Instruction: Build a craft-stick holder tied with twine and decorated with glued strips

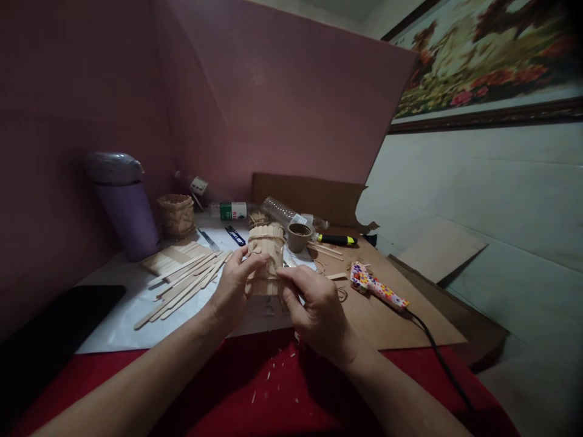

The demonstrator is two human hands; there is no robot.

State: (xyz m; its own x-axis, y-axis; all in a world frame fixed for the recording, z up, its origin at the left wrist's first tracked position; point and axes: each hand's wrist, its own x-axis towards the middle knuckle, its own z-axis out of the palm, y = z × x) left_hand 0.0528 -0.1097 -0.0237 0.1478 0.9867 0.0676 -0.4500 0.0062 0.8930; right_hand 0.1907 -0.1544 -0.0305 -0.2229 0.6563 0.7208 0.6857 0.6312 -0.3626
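Upright in front of me is a small holder made of craft sticks (268, 246), with a cord band around its upper part and another around its lower part. My left hand (231, 285) grips its left side, thumb laid across the front. At its lower right, my right hand (319, 303) has thumb and index finger drawn together against the sticks. Whatever may be in that pinch is hidden. Loose craft sticks (191, 288) lie fanned out to the left. Behind the holder stands a brown cup (299, 238).
A flower-patterned glue gun (376, 285) with a black cable lies on the cardboard (423, 321) at right. Near it is a yellow-black tool handle (337, 240). A purple tumbler (125, 209), a woven-looking pot (177, 215) and plastic bottles (282, 210) stand or lie behind. Shavings dot the red cloth (255, 388).
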